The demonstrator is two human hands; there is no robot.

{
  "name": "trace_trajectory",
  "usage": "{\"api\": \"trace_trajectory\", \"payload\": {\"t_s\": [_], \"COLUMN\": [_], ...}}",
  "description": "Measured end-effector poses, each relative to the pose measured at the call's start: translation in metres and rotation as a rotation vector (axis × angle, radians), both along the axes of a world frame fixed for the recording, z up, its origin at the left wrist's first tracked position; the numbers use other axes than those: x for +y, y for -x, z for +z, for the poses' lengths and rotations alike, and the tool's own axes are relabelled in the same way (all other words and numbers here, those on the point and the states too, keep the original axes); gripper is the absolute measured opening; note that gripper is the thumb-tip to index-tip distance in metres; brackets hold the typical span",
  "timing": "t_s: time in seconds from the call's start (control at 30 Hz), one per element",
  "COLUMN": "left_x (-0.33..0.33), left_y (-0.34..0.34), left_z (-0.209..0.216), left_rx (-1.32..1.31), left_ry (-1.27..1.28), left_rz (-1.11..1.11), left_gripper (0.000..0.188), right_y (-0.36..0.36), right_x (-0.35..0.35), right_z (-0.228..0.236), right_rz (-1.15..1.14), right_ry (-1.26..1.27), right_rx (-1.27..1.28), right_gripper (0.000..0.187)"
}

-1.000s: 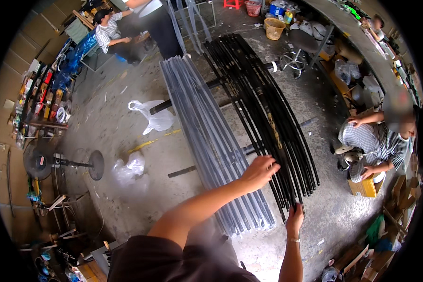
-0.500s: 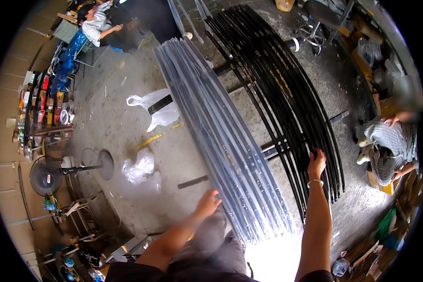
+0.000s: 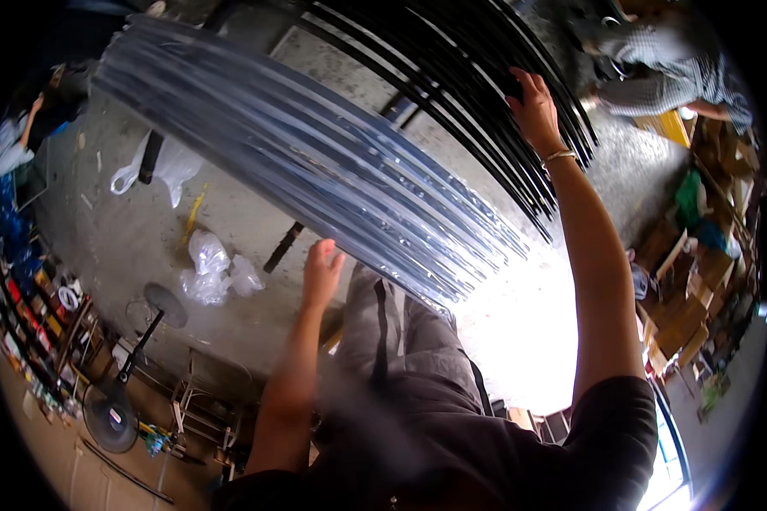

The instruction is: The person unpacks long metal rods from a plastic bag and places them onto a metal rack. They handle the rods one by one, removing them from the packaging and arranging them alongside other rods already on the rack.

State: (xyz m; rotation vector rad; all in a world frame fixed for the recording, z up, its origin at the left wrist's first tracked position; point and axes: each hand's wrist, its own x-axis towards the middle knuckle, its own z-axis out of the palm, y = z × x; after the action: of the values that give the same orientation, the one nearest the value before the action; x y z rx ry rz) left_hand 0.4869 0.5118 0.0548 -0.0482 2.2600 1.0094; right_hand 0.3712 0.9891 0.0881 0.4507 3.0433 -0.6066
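right hand (image 3: 533, 111) half-curled over black rods (image 3: 464, 60), can't tell if gripping. left hand (image 3: 322, 274) loosely spread, looks empty. clear-sleeved rods (image 3: 315, 170) lie between hands, so that batch seems covered; black ones by right hand look bare.

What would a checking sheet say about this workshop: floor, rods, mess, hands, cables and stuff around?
Surface: grey floor with a yellow stripe.
Job's things: plastic-wrapped rods in front; black rods beyond, to the right.
Clutter: white carrier bag and crumpled clear plastic on the floor.
Hands: left hand beside the wrapped rods, touch unclear; right hand at the black rods, grip unclear.
Cables: one thin dark curve near the fan; cannot tell if it's a cable.
Surroundings: seated person at right, cardboard pieces below them.
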Motion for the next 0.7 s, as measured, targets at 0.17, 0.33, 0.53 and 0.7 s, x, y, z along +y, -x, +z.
{"api": "trace_trajectory", "payload": {"t_s": [0.17, 0.33, 0.53, 0.7], "left_x": [0.004, -0.003, 0.015, 0.025], "left_y": [0.006, -0.013, -0.038, -0.059], "left_z": [0.012, -0.002, 0.002, 0.002], "left_rx": [-0.103, -0.131, -0.189, -0.112], "left_ry": [-0.077, -0.119, -0.14, -0.162], "left_rz": [0.123, 0.112, 0.061, 0.019], "left_gripper": [0.032, 0.031, 0.029, 0.029], "right_y": [-0.101, -0.222, -0.293, -0.255], "right_x": [0.002, 0.001, 0.01, 0.007], "right_z": [0.021, 0.016, -0.033, -0.052], "right_rz": [-0.062, 0.04, 0.031, 0.079], "right_ry": [0.667, 0.567, 0.423, 0.589], "right_rx": [-0.331, -0.613, -0.599, -0.821], "right_gripper": [0.019, 0.025, 0.034, 0.042]}}
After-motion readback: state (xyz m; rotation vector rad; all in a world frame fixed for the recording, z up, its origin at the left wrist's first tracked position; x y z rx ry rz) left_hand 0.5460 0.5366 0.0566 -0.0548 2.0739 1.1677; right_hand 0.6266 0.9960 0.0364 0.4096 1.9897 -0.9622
